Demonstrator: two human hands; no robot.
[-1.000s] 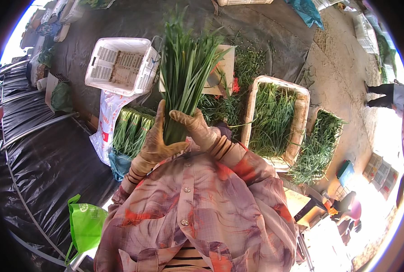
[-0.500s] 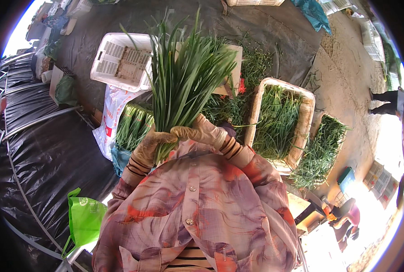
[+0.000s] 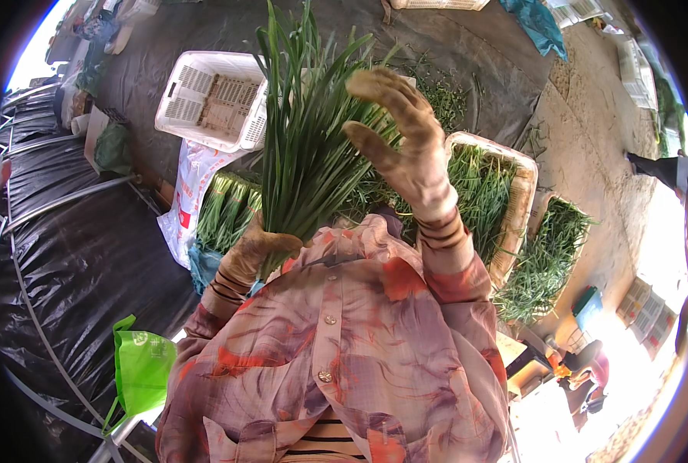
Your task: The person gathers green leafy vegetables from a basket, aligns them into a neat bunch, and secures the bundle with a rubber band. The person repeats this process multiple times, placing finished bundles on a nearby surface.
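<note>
A large bunch of garlic chives (image 3: pixel 301 147) stands upright in front of my chest, its long green leaves fanning away from me. My left hand (image 3: pixel 255 251), in a soiled glove, is closed around the stems at the near end. My right hand (image 3: pixel 409 147), gloved too, is raised at the right side of the leaves. Its fingers are apart and curved, with thumb and forefinger spread, and it holds nothing. Beyond my left hand lie several neat bundles of chives (image 3: pixel 228 202), partly on a white printed plastic sack (image 3: pixel 193 189).
A white plastic crate (image 3: pixel 174 123) stands at the far left. To the right, a crate (image 3: pixel 525 193) holds loose chives, with a heap of greens (image 3: pixel 548 262) beside it. Black sheeting (image 3: pixel 89 262) and a green bag (image 3: pixel 143 370) are at left. Another person (image 3: pixel 591 374) bends at lower right.
My right hand has left the stems and moved up and right, opening beside the leaves. My left hand keeps its hold on the bunch, whose leaves are gathered somewhat more narrowly.
</note>
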